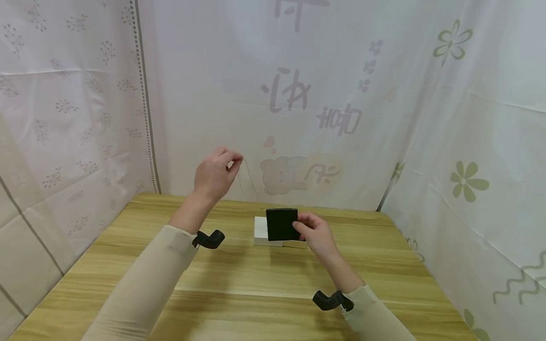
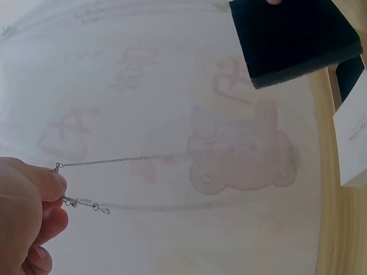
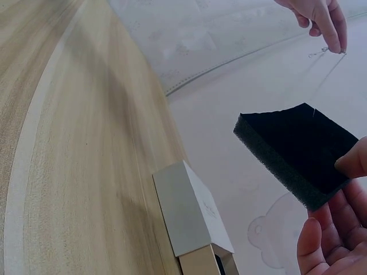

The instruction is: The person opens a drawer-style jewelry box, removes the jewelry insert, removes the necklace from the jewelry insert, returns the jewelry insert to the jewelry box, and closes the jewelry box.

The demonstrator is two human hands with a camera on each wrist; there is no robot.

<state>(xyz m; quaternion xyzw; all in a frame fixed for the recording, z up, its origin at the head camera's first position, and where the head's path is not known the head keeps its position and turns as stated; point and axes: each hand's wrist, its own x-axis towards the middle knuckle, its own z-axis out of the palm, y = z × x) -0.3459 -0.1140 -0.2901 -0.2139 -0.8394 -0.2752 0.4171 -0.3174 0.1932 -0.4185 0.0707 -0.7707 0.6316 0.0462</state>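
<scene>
Raised above the back of the table, my left hand pinches a thin silver chain necklace between thumb and forefinger. Two strands of it hang down, and small clasp rings show by the fingertips in the left wrist view. My right hand grips a square black foam pad by its right edge, thumb on the face and fingers behind. The pad is tilted up over a small white box on the table, hiding part of it. The necklace's lower end is too faint to make out.
The wood-grain table ends at a pale printed curtain behind, with more curtain on both sides. A tan part of the box sticks out from the white part, with something dark inside. Both wrists wear black camera mounts.
</scene>
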